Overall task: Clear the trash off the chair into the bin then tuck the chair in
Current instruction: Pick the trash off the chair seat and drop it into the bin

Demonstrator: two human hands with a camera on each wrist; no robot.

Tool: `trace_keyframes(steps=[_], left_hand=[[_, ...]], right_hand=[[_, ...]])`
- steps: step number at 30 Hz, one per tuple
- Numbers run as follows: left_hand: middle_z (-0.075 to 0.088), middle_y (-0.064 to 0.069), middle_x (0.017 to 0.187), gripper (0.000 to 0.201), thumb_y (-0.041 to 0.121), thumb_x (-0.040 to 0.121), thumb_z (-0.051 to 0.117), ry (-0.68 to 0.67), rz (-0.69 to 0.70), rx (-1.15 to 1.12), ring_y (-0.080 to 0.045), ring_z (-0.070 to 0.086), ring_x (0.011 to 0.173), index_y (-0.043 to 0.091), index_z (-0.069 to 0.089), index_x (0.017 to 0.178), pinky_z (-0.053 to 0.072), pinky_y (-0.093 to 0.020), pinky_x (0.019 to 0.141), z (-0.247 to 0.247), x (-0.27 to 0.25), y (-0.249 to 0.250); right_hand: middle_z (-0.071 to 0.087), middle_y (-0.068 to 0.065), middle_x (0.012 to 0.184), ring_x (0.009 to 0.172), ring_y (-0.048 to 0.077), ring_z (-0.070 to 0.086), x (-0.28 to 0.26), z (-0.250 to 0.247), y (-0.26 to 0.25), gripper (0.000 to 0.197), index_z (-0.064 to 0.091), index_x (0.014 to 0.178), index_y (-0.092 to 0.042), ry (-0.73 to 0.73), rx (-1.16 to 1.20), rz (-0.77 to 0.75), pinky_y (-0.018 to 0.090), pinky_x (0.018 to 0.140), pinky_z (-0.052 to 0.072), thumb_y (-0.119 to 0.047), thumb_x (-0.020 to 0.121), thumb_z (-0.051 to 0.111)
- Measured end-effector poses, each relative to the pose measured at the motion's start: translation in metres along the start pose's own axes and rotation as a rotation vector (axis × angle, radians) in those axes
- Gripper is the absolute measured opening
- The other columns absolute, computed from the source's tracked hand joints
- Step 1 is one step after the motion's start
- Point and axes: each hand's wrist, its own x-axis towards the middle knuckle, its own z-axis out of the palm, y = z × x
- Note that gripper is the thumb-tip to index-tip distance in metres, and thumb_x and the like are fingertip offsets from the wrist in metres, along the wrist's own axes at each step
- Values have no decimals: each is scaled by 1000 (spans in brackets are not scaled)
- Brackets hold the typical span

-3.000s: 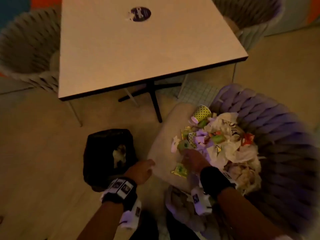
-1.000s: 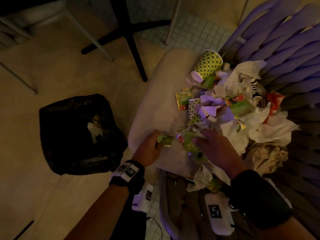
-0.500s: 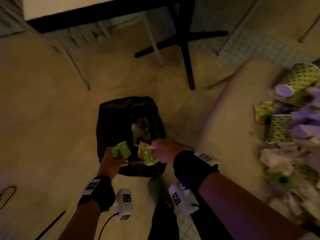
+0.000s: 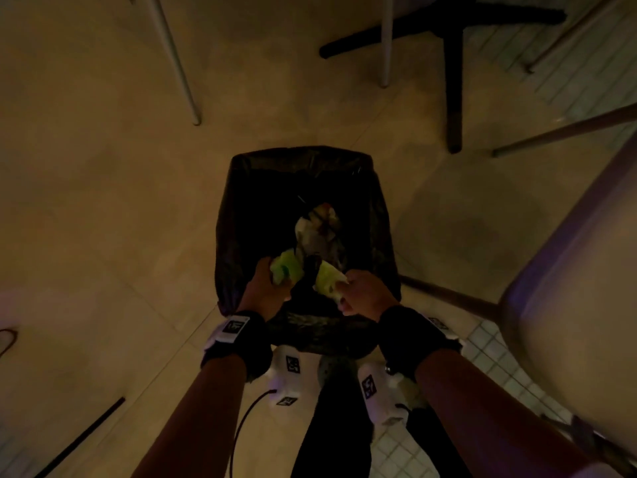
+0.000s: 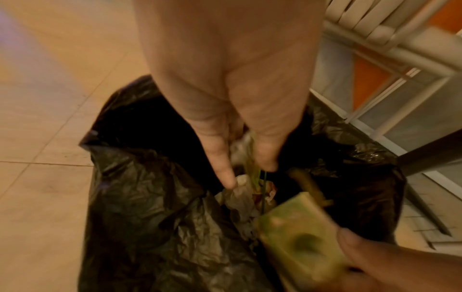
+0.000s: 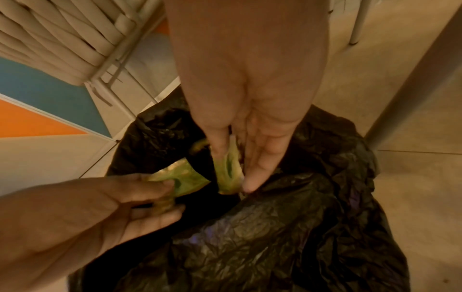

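The bin (image 4: pixel 241 208), lined with a black bag, stands on the floor below me with crumpled trash (image 4: pixel 315 229) at its bottom. Both hands hover over its near rim. My left hand (image 4: pixel 265 288) grips a green wrapper (image 4: pixel 286 269). My right hand (image 4: pixel 365 294) pinches another green wrapper (image 4: pixel 327 281). In the right wrist view the right hand (image 6: pixel 232 177) holds its wrapper (image 6: pixel 228 170) above the liner (image 6: pixel 300 217), while the left hand (image 6: pixel 100 207) holds its own wrapper (image 6: pixel 185 179). Only the pale seat edge of the chair (image 4: pixel 568 270) shows at the right; its trash pile is out of view.
The table's black pedestal foot (image 4: pixel 451 81) lies beyond the bin, between thin metal chair legs (image 4: pixel 179 63). A woven chair (image 6: pixel 62 39) stands farther back. My shoe (image 4: pixel 331 367) is just behind the bin, and a cable (image 4: pixel 241 426) hangs by my left arm.
Both hands picked green wrappers off the chair seat and carried them left to the bin, now farther over its opening. My view swung down onto the bin.
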Motion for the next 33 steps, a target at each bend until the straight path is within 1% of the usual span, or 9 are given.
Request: trace_keyframes(steps=[4, 6, 13, 16, 19, 23, 26, 30, 33], left_hand=[[9, 13, 160, 99, 39, 79, 72, -32, 159, 102, -15, 16, 146, 48, -2, 146, 23, -46, 117, -8, -10, 10], [5, 13, 160, 99, 40, 80, 71, -54, 194, 168, -13, 11, 147, 50, -3, 145, 20, -47, 118, -6, -25, 20], [28, -3, 154, 63, 28, 89, 61, -131, 229, 492, -23, 27, 142, 25, 32, 144, 29, -41, 112, 54, -96, 87], [43, -6, 144, 49, 27, 89, 61, -150, 368, 613, -25, 41, 132, 21, 45, 135, 35, -36, 106, 100, -122, 126], [55, -1, 125, 39, 23, 87, 65, -271, 512, 559, -20, 52, 119, 22, 53, 124, 35, -20, 94, 149, -147, 169], [57, 6, 118, 41, 46, 76, 56, -433, 645, 465, -2, 52, 108, 33, 53, 115, 36, -7, 88, 231, -174, 225], [56, 3, 121, 40, 34, 79, 61, -477, 751, 477, -6, 53, 103, 29, 53, 118, 43, -18, 90, 301, -192, 259], [52, -2, 111, 35, 20, 83, 68, -547, 833, 422, -14, 56, 96, 16, 56, 115, 46, -21, 81, 384, -227, 297], [52, -2, 110, 39, 23, 82, 72, -584, 791, 433, -15, 54, 94, 13, 52, 115, 46, -28, 82, 422, -246, 303]], right_hand=[[55, 14, 133, 118, 31, 57, 6, -1, 15, 60, 38, 140, -12, -68, 18, -17, 47, 101, 48, -33, 88, 58], [53, 15, 135, 122, 33, 55, -6, -5, 17, 60, 39, 140, -13, -62, 29, -3, 47, 103, 46, -32, 87, 59], [55, 3, 97, 88, 20, 54, -99, -65, 13, 37, 54, 122, -13, -88, 156, -57, 36, 80, 45, -31, 89, 58], [56, -4, 74, 64, 8, 53, -169, -126, 11, 31, 57, 118, -4, 11, 306, -163, 19, 62, 42, -19, 91, 58], [58, -11, 73, 62, -3, 51, -250, -202, 28, 19, 65, 98, -16, 270, 308, -314, 10, 59, 38, -20, 79, 61], [67, 1, 82, 70, 11, 62, -344, -299, 81, 16, 63, 87, -26, 910, 174, -335, 26, 64, 48, -11, 80, 62], [59, 12, 105, 90, 29, 60, -385, -353, 133, 31, 61, 104, -20, 1221, 81, -147, 33, 78, 48, -9, 76, 69], [46, 17, 121, 104, 31, 52, -386, -377, 182, 65, 50, 124, -20, 1022, 70, 65, 32, 88, 42, -21, 68, 81], [53, 15, 115, 99, 31, 57, -368, -379, 203, 42, 58, 115, -15, 936, 77, -29, 29, 79, 43, -20, 77, 74]])
